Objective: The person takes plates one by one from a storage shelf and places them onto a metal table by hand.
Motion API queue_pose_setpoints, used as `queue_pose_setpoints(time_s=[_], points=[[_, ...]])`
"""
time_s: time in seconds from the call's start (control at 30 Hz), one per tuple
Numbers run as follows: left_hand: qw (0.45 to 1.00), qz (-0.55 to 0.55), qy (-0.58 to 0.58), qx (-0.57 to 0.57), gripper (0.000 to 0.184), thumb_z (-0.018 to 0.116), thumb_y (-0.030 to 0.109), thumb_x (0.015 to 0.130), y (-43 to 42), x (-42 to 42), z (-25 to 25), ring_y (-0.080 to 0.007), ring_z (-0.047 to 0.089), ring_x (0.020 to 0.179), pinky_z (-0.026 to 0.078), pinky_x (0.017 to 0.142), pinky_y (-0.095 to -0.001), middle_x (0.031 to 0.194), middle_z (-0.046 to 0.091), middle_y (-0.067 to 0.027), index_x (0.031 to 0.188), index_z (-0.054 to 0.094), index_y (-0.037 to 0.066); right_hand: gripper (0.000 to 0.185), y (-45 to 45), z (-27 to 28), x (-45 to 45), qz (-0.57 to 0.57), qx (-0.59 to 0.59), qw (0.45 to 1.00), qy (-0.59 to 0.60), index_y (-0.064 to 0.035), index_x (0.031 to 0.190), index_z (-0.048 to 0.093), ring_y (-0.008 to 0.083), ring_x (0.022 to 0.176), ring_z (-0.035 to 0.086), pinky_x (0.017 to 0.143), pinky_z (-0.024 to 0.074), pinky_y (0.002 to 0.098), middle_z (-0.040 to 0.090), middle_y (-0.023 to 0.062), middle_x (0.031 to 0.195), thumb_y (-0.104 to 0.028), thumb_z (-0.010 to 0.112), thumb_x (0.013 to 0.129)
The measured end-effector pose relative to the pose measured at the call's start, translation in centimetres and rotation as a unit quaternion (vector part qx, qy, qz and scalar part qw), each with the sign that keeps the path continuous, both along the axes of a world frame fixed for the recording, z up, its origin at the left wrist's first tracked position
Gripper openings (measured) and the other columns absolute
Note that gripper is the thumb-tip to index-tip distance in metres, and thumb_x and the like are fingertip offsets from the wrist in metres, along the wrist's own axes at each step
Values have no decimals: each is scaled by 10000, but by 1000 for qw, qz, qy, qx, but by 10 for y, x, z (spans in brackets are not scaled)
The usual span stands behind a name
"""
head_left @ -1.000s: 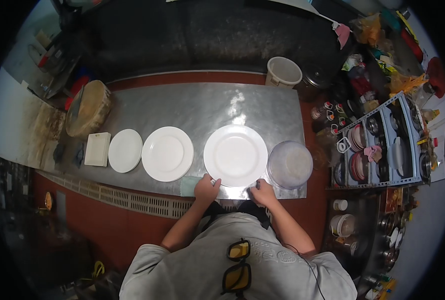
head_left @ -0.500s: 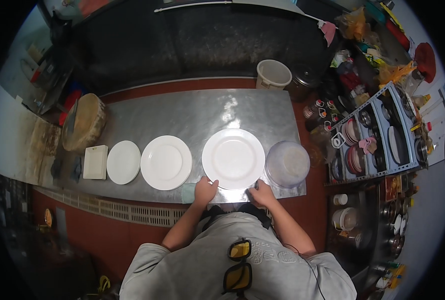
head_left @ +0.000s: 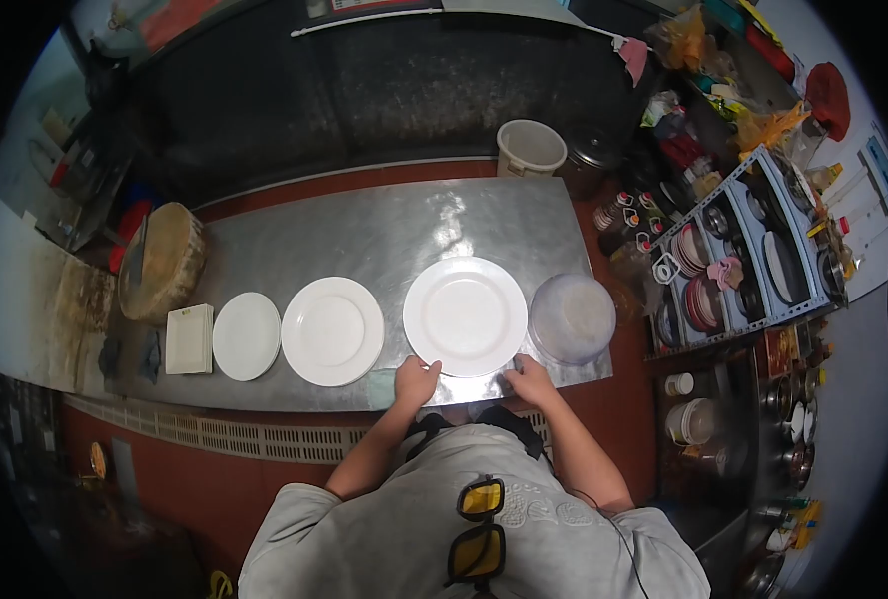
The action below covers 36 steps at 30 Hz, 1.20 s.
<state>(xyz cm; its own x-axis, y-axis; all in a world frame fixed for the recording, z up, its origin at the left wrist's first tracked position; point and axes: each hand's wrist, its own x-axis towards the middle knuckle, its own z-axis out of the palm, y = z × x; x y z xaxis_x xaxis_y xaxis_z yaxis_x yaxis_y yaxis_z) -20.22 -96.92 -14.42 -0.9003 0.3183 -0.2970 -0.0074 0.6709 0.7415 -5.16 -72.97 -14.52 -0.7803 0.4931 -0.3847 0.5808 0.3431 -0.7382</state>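
A large round white plate (head_left: 466, 314) lies at the near side of the steel table, in front of my body. At its lower left edge, my left hand (head_left: 416, 382) is closed, with the thumb over the rim. My right hand (head_left: 531, 381) is closed beside the lower right edge, slightly apart from the rim; whatever its fingers hold is hidden. A translucent round tub (head_left: 574, 317) stands just right of this plate. To the left are another large white plate (head_left: 332, 329), a smaller white plate (head_left: 246, 336) and a rectangular cream dish (head_left: 189, 339). A pale green cloth (head_left: 382, 389) lies near my left hand.
A thick round chopping block (head_left: 169, 262) with a cleaver (head_left: 138, 255) on it is at the table's left end. A white bucket (head_left: 531, 150) stands beyond the far edge. Right of the steel table (head_left: 364, 230) are bottles (head_left: 623, 215) and a metal rack (head_left: 748, 255) with stacked dishes.
The view has tilted slightly, so the table's left side sits lower and its right side higher. Both hands stay near the same plate; my right hand has shifted slightly right.
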Motion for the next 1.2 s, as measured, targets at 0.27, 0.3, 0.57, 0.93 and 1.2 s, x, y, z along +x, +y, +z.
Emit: queue_pose_setpoints(time_s=[0.27,0.3,0.57,0.93,1.2], points=[[1000,-24,3,-10,429,770,390,817,-5,-4,-1,-370,705,862,542,779,-442,876,719,-196,942,665,-8,469,-25,49,22,-70,-65,995,12,42,1229,622,191,722,682,695,542,328,701,119,822,-228,683,851],[1000,-27,8,-11,429,769,389,819,-5,-4,-5,-374,703,870,541,784,-445,886,719,-202,944,667,-9,464,-27,48,27,-80,-69,994,17,39,1228,626,186,703,670,684,539,325,689,109,800,-228,686,852],[998,-45,30,-15,425,760,384,832,-6,-7,-9,-395,696,914,537,817,-452,934,718,-226,947,679,-17,436,-39,42,67,-156,-111,980,60,44,1235,629,129,638,624,611,514,306,650,48,747,-205,684,881],[996,-11,61,-71,445,743,391,826,-3,0,-3,-402,685,952,532,853,-457,966,707,-257,959,688,-30,397,-25,60,122,-187,-98,975,70,22,1203,659,125,697,630,672,520,301,666,39,766,-220,692,890],[985,-87,146,2,299,701,277,861,50,64,66,-300,643,638,514,641,-411,689,657,-137,817,604,-2,333,20,40,220,-257,-119,947,150,14,1187,660,132,771,644,719,529,293,696,63,855,-135,676,890]])
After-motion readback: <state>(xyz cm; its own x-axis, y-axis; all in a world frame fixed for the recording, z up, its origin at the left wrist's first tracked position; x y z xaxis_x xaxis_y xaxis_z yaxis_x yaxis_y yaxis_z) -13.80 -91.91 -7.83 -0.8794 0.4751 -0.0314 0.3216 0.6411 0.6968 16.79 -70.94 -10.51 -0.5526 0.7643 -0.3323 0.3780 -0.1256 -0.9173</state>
